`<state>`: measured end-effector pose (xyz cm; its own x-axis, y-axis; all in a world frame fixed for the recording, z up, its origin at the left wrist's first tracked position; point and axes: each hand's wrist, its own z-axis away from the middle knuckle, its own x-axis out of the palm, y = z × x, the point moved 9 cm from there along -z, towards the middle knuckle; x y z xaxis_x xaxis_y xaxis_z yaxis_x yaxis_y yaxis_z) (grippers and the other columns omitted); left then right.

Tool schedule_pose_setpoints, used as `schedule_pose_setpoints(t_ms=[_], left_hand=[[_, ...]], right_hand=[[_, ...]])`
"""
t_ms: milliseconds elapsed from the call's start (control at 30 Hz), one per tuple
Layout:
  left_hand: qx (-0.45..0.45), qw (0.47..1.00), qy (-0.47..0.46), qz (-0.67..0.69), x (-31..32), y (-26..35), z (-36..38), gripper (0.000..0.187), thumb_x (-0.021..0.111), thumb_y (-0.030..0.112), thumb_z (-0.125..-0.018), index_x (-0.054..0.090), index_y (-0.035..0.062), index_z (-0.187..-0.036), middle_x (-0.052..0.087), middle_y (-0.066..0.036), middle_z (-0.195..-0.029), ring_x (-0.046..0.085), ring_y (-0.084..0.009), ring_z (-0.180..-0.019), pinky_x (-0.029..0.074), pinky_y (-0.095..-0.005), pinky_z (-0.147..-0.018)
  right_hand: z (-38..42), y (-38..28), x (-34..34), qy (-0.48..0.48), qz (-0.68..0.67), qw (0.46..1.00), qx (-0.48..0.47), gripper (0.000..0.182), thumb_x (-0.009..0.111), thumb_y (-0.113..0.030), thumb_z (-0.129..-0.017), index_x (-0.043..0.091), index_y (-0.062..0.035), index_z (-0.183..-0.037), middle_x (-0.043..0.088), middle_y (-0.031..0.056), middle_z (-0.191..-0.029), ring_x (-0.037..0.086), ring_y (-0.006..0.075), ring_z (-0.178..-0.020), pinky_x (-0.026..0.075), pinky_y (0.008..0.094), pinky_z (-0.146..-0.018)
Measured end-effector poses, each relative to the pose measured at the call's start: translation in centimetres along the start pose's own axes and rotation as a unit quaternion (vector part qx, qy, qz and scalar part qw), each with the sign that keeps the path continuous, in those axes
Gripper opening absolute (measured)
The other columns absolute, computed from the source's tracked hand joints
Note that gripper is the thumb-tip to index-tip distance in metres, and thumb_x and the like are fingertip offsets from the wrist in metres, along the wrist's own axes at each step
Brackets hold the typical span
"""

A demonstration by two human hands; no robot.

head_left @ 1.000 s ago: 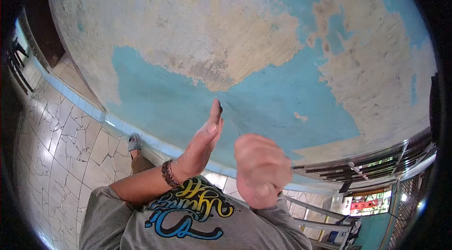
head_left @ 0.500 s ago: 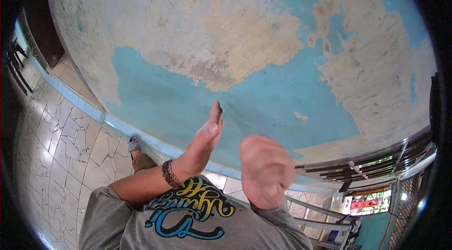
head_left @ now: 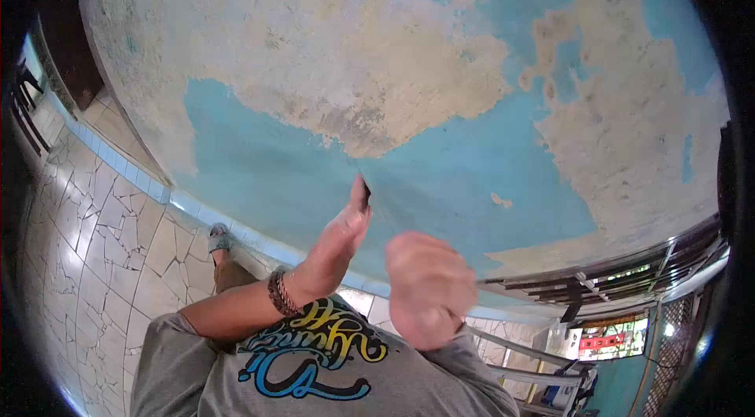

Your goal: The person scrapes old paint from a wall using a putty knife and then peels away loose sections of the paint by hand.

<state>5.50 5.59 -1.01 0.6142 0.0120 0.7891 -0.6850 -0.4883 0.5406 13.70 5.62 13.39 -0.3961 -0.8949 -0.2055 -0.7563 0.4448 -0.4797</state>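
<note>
Hands meet a peeling blue wall at about chest height, and between them lies a thin dark blade, probably a scraper, though it is too small to be sure. The left hand is stretched flat, fingers straight and together, its edge turned toward the wall; the dark blade shows just at its fingertips, pressed on the paint where blue gives way to a bare beige patch. I cannot tell whether that hand pinches the blade or only steadies it. The right hand is closed in a fist, nearer the body and just right of the left; what it grips is hidden.

From the fist the blade lies up and to the left, its long axis running along the outstretched left fingers toward the paint edge, so the left hand is the nearer one. A beaded bracelet circles the left wrist. Below, a sandalled foot stands on the cracked-tile floor, close to the wall's base.
</note>
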Motion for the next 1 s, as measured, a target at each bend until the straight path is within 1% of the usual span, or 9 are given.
schedule_pose_setpoints(t_ms=[133,433,533,633,733,800,867,933,1000], left_hand=[[0.004,1.0,-0.006,0.02,0.2,-0.1,0.2,0.087,0.044,0.04,-0.1,-0.007,-0.0039,-0.154,-0.005,-0.013,-0.165,-0.003,-0.0212,-0.152,0.0,-0.0374,-0.122],[0.033,0.999,-0.011,0.019,0.1,0.7,0.0,0.086,0.044,0.04,-0.099,-0.006,-0.0035,-0.154,-0.005,-0.013,-0.165,-0.004,-0.0208,-0.152,-0.003,-0.0372,-0.122],[0.039,0.999,-0.004,-0.004,-0.6,0.9,0.0,0.087,0.045,0.041,-0.099,-0.006,-0.0027,-0.154,-0.005,-0.013,-0.165,-0.005,-0.0207,-0.152,-0.003,-0.0371,-0.122],[0.018,1.0,-0.005,0.018,1.3,1.9,0.2,0.089,0.046,0.042,-0.098,-0.007,-0.0018,-0.155,-0.005,-0.012,-0.165,-0.006,-0.0206,-0.152,-0.003,-0.0371,-0.122],[0.032,0.999,0.0,-0.005,0.7,1.5,0.3,0.091,0.047,0.043,-0.097,-0.007,-0.0015,-0.155,-0.005,-0.011,-0.165,-0.006,-0.0206,-0.152,-0.003,-0.0371,-0.122],[0.049,0.999,0.007,-0.022,0.0,1.5,0.0,0.091,0.048,0.043,-0.097,-0.008,-0.0017,-0.155,-0.006,-0.011,-0.165,-0.007,-0.0206,-0.152,-0.003,-0.0371,-0.122],[0.042,0.999,0.017,-0.014,0.7,1.8,0.0,0.092,0.048,0.043,-0.097,-0.008,-0.002,-0.154,-0.006,-0.011,-0.165,-0.007,-0.0205,-0.152,-0.003,-0.0371,-0.122],[0.039,0.999,0.01,0.0,0.9,2.1,-0.1,0.091,0.047,0.042,-0.097,-0.008,-0.0021,-0.154,-0.006,-0.011,-0.165,-0.006,-0.0203,-0.152,-0.004,-0.0369,-0.121],[0.041,0.999,0.005,-0.001,0.7,1.9,0.3,0.089,0.047,0.041,-0.098,-0.007,-0.002,-0.155,-0.005,-0.011,-0.165,-0.005,-0.0201,-0.152,-0.004,-0.0368,-0.121]], right_hand=[[-0.3,1.7,0.7,0.01,0.074,0.997,0.013,0.032,0.054,-0.022,-0.093,0.05,-0.0016,-0.069,0.052,0.008,-0.061,0.048,0.0221,-0.048,0.04,0.037,-0.047],[-1.1,1.6,1.1,0.024,0.042,0.999,0.001,0.031,0.055,-0.021,-0.092,0.05,-0.0005,-0.069,0.052,0.0099,-0.062,0.047,0.0231,-0.048,0.039,0.0367,-0.046],[-1.5,-0.7,0.8,0.01,0.014,1.0,-0.022,0.031,0.055,-0.021,-0.092,0.051,-0.0007,-0.068,0.053,0.0104,-0.063,0.048,0.0243,-0.048,0.04,0.0373,-0.047],[-1.4,1.5,1.9,-0.017,0.056,0.998,-0.024,0.029,0.055,-0.02,-0.092,0.052,-0.0007,-0.07,0.053,0.0098,-0.063,0.049,0.025,-0.049,0.041,0.0375,-0.048],[-1.3,0.7,0.9,0.005,0.054,0.998,-0.009,0.029,0.054,-0.019,-0.093,0.053,-0.0013,-0.07,0.053,0.01,-0.063,0.049,0.0252,-0.05,0.043,0.0386,-0.049],[-0.3,0.2,0.4,-0.036,0.244,0.967,-0.061,0.029,0.055,-0.02,-0.093,0.054,-0.0016,-0.07,0.054,0.0103,-0.064,0.049,0.0253,-0.05,0.042,0.0389,-0.049],[-0.2,0.2,0.7,-0.031,0.241,0.968,-0.056,0.03,0.055,-0.021,-0.093,0.053,-0.0014,-0.071,0.055,0.0106,-0.065,0.048,0.0251,-0.051,0.041,0.0391,-0.049],[-1.6,1.6,1.4,0.015,0.035,0.999,-0.014,0.03,0.056,-0.021,-0.093,0.053,-0.0007,-0.071,0.054,0.0109,-0.065,0.048,0.0248,-0.051,0.04,0.0392,-0.049],[-1.1,-0.2,0.8,0.021,0.023,0.999,-0.007,0.032,0.056,-0.021,-0.093,0.051,0.0002,-0.069,0.053,0.0105,-0.064,0.047,0.0241,-0.051,0.039,0.0387,-0.049]])
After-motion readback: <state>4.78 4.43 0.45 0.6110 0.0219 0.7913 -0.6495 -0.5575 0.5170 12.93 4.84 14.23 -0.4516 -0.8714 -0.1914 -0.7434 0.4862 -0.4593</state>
